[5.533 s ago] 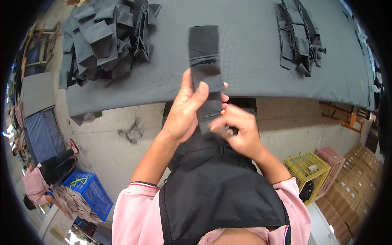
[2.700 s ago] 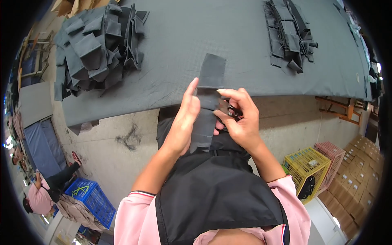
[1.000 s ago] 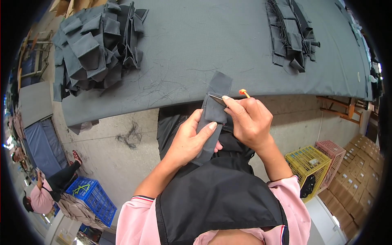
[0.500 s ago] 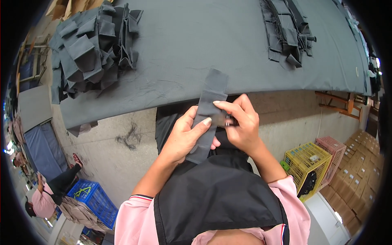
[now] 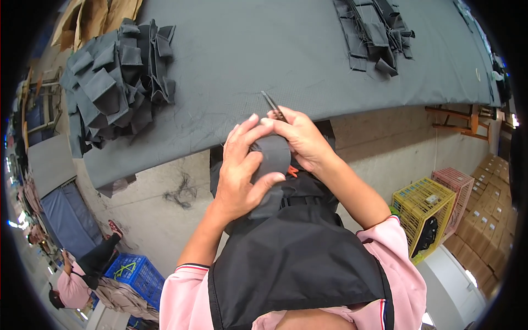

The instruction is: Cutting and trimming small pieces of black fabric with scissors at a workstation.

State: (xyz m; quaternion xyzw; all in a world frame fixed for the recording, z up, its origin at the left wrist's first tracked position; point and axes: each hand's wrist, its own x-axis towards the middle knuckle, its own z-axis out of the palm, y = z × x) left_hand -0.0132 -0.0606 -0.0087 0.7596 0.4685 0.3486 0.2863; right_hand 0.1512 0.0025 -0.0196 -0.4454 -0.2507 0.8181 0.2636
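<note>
My left hand [image 5: 242, 168] grips a dark grey fabric piece [image 5: 273, 162], folded over in front of my chest. My right hand [image 5: 300, 137] holds small thread snips [image 5: 273, 107] with an orange handle, blades pointing up toward the table edge, and also pinches the top of the fabric piece. Both hands are close together just below the front edge of the grey-covered table [image 5: 264, 66]. I wear a black apron and pink sleeves.
A heap of grey fabric pieces [image 5: 113, 88] lies on the table's left, a smaller stack [image 5: 374, 33] at the back right. Thread scraps [image 5: 181, 192] lie on the floor. A yellow crate [image 5: 421, 206] and pink crate stand right; a blue crate [image 5: 135, 275] and a person are lower left.
The fabric piece, held out long before, is now folded down over my left fingers. The snips have come up with their blades showing above my right hand.
</note>
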